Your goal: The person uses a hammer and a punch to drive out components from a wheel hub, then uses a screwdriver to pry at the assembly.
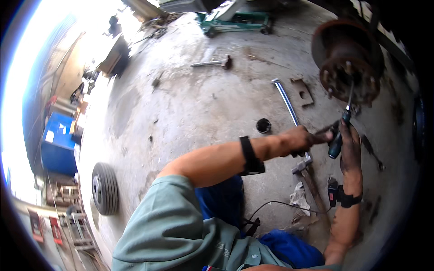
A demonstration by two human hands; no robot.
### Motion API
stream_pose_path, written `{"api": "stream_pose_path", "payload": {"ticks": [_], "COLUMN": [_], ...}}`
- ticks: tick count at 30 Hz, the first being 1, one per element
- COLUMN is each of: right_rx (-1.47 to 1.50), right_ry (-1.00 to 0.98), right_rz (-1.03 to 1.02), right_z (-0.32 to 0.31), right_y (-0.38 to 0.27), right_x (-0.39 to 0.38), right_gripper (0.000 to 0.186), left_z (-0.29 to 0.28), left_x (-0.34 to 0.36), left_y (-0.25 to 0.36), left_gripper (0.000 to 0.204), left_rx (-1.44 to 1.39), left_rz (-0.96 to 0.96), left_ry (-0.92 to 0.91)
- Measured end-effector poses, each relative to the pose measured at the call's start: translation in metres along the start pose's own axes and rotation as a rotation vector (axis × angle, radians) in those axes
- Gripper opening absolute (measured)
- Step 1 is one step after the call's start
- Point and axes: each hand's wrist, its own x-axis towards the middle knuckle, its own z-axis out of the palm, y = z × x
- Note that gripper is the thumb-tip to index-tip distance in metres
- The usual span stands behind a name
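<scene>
A screwdriver (335, 147) with a dark teal handle and a bare metal shank slants up to a rusty wheel hub (329, 77). Its tip reaches the hub's dark centre opening. My right hand (351, 148), darkened with grease, is closed round the handle. From the left, my left hand (299, 139) comes up against the same handle with its fingers curled. A dark, slim shape lies at those fingertips; whether it is a separate tool I cannot tell. Below my left hand a hammer (312, 186) lies on the floor, its head towards the hub.
A shiny metal bar (285, 101), a rusty bracket (302, 92) and a round black cup (263, 125) lie left of the hub. Farther off are a long-handled tool (210, 63) and a green floor jack (235, 25). A tyre (106, 189) stands at left.
</scene>
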Motion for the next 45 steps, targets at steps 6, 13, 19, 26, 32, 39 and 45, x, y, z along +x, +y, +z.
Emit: {"api": "stream_pose_path", "payload": {"ticks": [6,13,19,26,32,39,45], "right_rx": [-0.274,-0.276,0.418,0.755,0.638,-0.461,-0.673], "right_ry": [-0.162,0.322,-0.247,-0.155,0.219,0.022,0.004], "right_rz": [-0.043,-0.198,0.369,0.275,0.381,0.198,-0.056], "right_z": [-0.002,-0.032,-0.013,-0.004,-0.042,-0.101,-0.087], "right_y": [-0.017,0.032,0.069,0.064,0.068,0.029,-0.032], "right_x": [0.004,-0.009,-0.041,-0.019,-0.036,-0.042,-0.033], "right_gripper": [0.055,0.059,0.059,0.032,0.023,0.03,0.03], "left_z": [0.028,0.032,0.044,0.053,0.036,0.045,0.048], "left_x": [-0.003,0.006,0.006,0.014,-0.002,0.004,-0.002], "left_y": [0.001,0.007,0.017,0.017,0.025,0.026,0.034], "left_gripper": [0.073,0.052,0.043,0.029,0.032,0.024,0.021], "left_rx": [-0.148,-0.164,-0.31,-0.523,-0.459,-0.542,-0.558], "left_rz": [0.287,0.424,0.305,0.16,0.133,0.086,0.053], "left_ry": [-0.162,-0.133,-0.18,-0.182,-0.161,-0.136,-0.084]}}
